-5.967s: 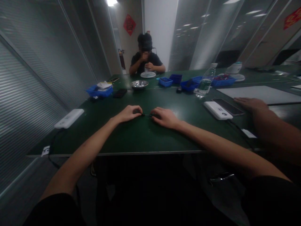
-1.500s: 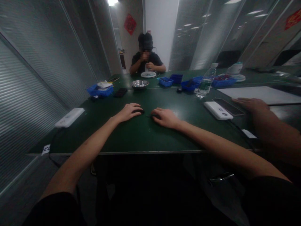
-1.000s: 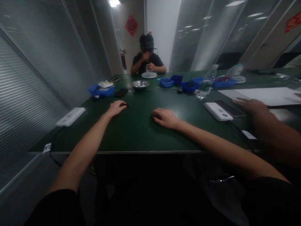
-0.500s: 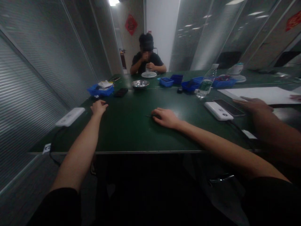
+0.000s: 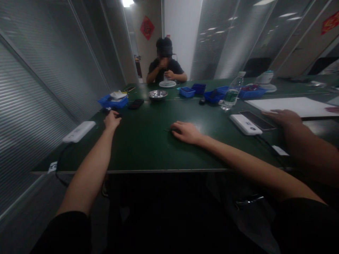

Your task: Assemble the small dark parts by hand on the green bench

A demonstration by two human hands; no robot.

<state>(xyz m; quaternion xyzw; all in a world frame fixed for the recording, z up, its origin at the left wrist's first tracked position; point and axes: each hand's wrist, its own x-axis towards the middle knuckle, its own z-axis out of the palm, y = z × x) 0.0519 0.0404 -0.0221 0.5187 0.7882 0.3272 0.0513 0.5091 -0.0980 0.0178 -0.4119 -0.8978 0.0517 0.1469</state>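
My left hand (image 5: 112, 120) is stretched far out to the left on the green table (image 5: 148, 148), its fingers curled on a small dark object (image 5: 118, 115) next to a blue tray (image 5: 112, 102). In the middle of the table, my right hand (image 5: 185, 132) lies with curled fingers over another small dark piece (image 5: 172, 131) with a thin rod sticking out leftward. What that piece is I cannot make out.
A white power bank (image 5: 78, 131) with a cable lies left; another (image 5: 245, 124) and a phone (image 5: 256, 120) lie right, by a neighbour's hand (image 5: 282, 117). Further back are a metal bowl (image 5: 158, 94), blue bins (image 5: 187, 91), a water bottle (image 5: 232, 91) and a seated person (image 5: 165, 63).
My left hand left the middle, where it met my right hand, and swept out left toward the blue tray with a small dark object. My right hand stayed put.
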